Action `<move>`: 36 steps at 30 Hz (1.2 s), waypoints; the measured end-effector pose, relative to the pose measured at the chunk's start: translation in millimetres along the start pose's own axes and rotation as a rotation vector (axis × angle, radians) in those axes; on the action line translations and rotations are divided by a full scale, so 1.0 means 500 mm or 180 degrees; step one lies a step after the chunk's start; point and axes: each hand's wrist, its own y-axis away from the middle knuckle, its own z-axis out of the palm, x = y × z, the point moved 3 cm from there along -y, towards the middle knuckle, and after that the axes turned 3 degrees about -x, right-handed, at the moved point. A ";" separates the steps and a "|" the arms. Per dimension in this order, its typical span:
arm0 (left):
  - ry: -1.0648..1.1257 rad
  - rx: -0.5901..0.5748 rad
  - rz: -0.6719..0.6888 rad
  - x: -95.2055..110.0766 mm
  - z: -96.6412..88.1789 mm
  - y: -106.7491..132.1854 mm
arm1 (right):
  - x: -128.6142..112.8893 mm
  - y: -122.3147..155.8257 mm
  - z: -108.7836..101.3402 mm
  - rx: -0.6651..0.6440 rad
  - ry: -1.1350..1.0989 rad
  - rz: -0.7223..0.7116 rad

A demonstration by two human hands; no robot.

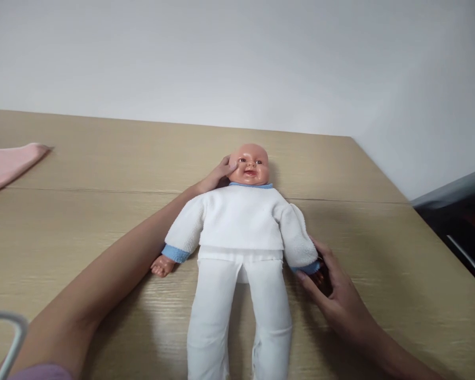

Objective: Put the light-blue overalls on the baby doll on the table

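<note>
Doll (241,221): lay face-up, centre frame, on the bench (83,158); white fleece suit, blue cuffs. Probably light, limp-bodied, hard-headed; best held at head and torso. Left hand (216,177): thumb on its cheek, fingers hidden behind the head, grip not discernible. Right hand (336,295): fingers curled round its cuffed wrist. Pink cloth (8,163): upper left.

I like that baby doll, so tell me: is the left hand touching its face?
Touching. In the head view the left hand lays its fingertips right on the cheek of the doll, with no gap.
</note>
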 end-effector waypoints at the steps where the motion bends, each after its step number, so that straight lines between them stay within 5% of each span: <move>1: -0.0134 -0.0052 -0.0010 0.000 -0.005 0.001 | 0.000 0.000 0.000 -0.0013 0.0000 -0.0002; 6: -0.0693 -0.0318 -0.0090 0.009 -0.017 0.005 | -0.002 -0.001 -0.001 -0.0047 0.0100 0.0027; 14: -0.1024 -0.0178 -0.0085 0.010 -0.023 0.001 | -0.011 -0.003 -0.003 -0.0027 0.0263 -0.0106; 36: -0.1113 -0.0124 -0.0172 0.012 -0.019 0.001 | -0.011 -0.003 -0.005 0.0046 0.0754 -0.0318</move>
